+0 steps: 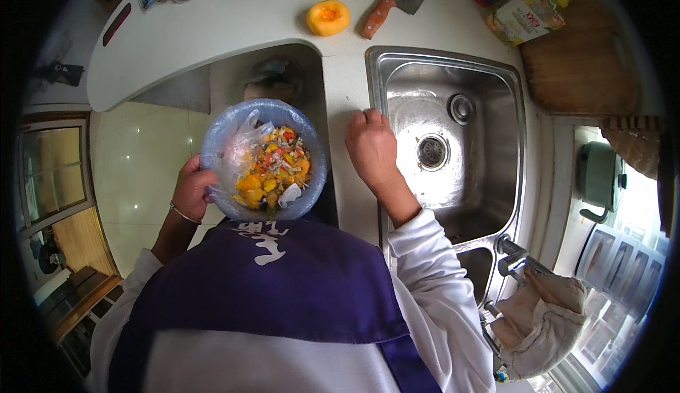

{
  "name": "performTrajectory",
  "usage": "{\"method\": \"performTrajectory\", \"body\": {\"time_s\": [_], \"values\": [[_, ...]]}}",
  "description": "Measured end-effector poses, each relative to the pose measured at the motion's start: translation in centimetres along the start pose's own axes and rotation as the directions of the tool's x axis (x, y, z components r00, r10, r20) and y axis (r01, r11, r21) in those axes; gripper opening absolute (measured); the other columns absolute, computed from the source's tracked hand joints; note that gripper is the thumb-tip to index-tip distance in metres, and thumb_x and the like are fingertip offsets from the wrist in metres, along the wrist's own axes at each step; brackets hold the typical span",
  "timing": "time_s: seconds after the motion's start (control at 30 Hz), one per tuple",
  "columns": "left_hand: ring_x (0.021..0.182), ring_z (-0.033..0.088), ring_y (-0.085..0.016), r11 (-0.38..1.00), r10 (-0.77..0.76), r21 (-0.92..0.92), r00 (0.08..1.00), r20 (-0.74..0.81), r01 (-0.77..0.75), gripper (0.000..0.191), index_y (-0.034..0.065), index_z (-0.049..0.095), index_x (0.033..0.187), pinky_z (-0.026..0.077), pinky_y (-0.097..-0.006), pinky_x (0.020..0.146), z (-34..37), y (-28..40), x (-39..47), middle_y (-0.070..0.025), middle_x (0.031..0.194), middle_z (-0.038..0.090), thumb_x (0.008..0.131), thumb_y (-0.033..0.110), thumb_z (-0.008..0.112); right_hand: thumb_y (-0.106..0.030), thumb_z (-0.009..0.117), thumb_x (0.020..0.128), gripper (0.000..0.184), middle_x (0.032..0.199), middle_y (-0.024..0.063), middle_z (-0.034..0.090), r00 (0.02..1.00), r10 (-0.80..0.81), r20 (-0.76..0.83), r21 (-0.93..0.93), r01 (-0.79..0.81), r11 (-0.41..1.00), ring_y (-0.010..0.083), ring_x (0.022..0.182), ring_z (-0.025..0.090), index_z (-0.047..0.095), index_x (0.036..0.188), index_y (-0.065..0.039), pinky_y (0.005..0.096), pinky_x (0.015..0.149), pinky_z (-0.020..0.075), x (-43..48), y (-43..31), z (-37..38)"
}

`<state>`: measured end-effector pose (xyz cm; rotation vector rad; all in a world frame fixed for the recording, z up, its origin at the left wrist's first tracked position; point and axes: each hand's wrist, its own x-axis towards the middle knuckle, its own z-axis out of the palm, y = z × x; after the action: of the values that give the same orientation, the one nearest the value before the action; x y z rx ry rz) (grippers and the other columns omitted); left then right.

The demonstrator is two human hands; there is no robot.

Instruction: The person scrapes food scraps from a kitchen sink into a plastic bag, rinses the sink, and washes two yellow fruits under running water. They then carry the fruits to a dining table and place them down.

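My left hand point(194, 188) grips the left rim of a round blue basin point(214, 154). A clear plastic bag point(239, 154) lines the basin. Inside lie food scraps point(276, 164): orange and yellow pieces, red bits, pale shreds and a crumpled white scrap. The basin is held in front of my purple apron point(281, 287), over the gap beside the counter. My right hand point(372, 146) is curled into a fist above the counter strip at the sink's left edge. Its fingertips and palm are hidden, and nothing shows in it.
The steel sink point(481, 191) lies to the right, with a faucet point(512, 260). Two peeled pumpkin pieces point(328, 18) and a cleaver point(398, 2) rest on the far counter point(239, 16). A soap pump bottle point(526, 18) and a wooden cutting board point(579, 74) are at the far right.
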<state>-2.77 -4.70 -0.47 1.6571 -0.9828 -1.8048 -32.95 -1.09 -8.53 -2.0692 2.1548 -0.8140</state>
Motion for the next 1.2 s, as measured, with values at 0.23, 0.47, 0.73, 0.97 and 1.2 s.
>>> {"method": "performTrajectory", "body": {"time_s": [0.23, 0.47, 0.73, 0.97, 1.2], "values": [[0.040, 0.035, -0.006, 0.999, -0.025, -0.018, 0.998, 0.051, 0.026, 0.021, 0.0043, 0.054, 0.083, 0.024, -0.0194, 0.033, -0.3, -1.3, 1.7, 0.0009, 0.060, 0.046, 0.064, 0.001, 0.045, -0.004, 0.053, 0.066, 0.016, 0.078, 0.0155, 0.057, 0.819, -0.189, 0.541, 0.428, -0.074, 0.901, 0.0283, 0.068, 0.057, 0.057, 0.081, -0.004, 0.0383, 0.057, 0.0477, -2.0, -10.9, 1.3], [0.042, 0.038, -0.007, 1.000, -0.030, -0.005, 0.997, 0.067, 0.031, 0.025, 0.0030, 0.053, 0.088, 0.026, -0.0195, 0.034, -0.3, -1.7, 1.6, -0.0006, 0.062, 0.049, 0.063, 0.003, 0.045, 0.000, 0.055, 0.069, 0.013, 0.073, 0.0134, 0.059, 0.768, 0.595, -0.238, 0.316, -0.518, 0.795, 0.0275, 0.063, 0.057, 0.058, 0.082, -0.003, 0.0316, 0.060, 0.0457, -3.6, 7.9, 0.1], [0.047, 0.044, -0.010, 0.996, -0.069, 0.049, 0.986, -0.154, 0.078, 0.031, 0.0031, 0.053, 0.087, 0.033, -0.0224, 0.036, -0.9, -3.2, 2.1, -0.0002, 0.066, 0.050, 0.057, 0.002, 0.046, -0.025, 0.056, 0.070, 0.028, 0.082, 0.0191, 0.056, 0.619, 0.780, 0.088, -0.264, -0.741, 0.617, 0.0340, 0.076, 0.056, 0.059, 0.087, -0.002, 0.0426, 0.066, 0.0455, -12.1, 25.7, 5.5], [0.050, 0.044, -0.011, 0.986, -0.113, -0.147, 0.973, -0.201, 0.084, 0.027, 0.0077, 0.053, 0.086, 0.031, -0.0239, 0.037, -4.6, -6.2, 3.2, 0.0010, 0.063, 0.046, 0.059, 0.003, 0.051, -0.022, 0.049, 0.070, 0.022, 0.068, 0.0169, 0.061, 0.758, 0.623, 0.192, -0.480, -0.481, 0.733, 0.0322, 0.064, 0.060, 0.063, 0.067, -0.005, 0.0397, 0.058, 0.0481, -12.6, 28.4, 5.3], [0.049, 0.039, -0.012, 0.942, -0.191, -0.322, 0.943, -0.272, 0.098, 0.021, 0.0126, 0.049, 0.077, 0.026, -0.0255, 0.038, -9.9, -12.0, 9.4, 0.0005, 0.061, 0.041, 0.059, 0.002, 0.052, -0.028, 0.061, 0.065, 0.034, 0.077, 0.0196, 0.060, 0.626, 0.779, 0.037, -0.201, -0.758, 0.620, 0.0350, 0.074, 0.058, 0.061, 0.082, 0.003, 0.0423, 0.067, 0.0442, -11.2, 21.3, 1.0]]}}
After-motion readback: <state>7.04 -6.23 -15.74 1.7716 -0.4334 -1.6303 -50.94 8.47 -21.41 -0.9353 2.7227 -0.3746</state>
